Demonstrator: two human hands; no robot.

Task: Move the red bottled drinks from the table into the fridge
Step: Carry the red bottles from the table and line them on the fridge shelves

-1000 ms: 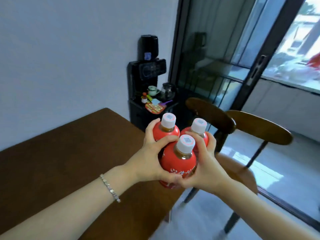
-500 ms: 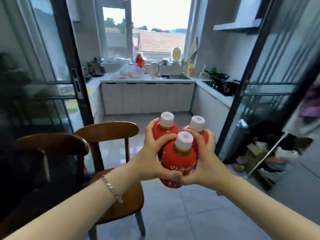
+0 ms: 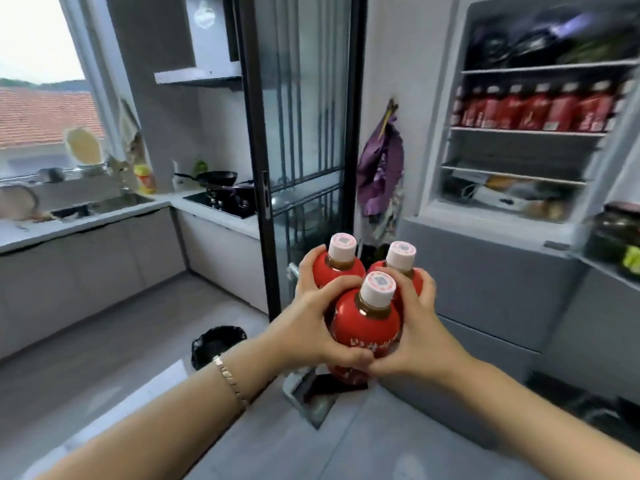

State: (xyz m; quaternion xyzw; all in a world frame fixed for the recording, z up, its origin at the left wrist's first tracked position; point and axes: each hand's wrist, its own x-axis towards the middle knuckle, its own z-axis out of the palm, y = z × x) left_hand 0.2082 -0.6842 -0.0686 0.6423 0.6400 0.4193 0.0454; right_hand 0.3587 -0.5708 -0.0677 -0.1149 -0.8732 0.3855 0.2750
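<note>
Head view: we hold three bottles [image 3: 366,323] upright in a tight cluster, mid-air before the open fridge [image 3: 485,289]. Left hand [image 3: 311,327] and right hand [image 3: 424,337] reach forward, fingers clamped round the cluster from either side.

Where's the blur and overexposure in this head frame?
Head view: fridge shelves at right are smeared by motion blur; window at top left is blown out; the held red bottled drinks, left hand and right hand are sharp.
</note>
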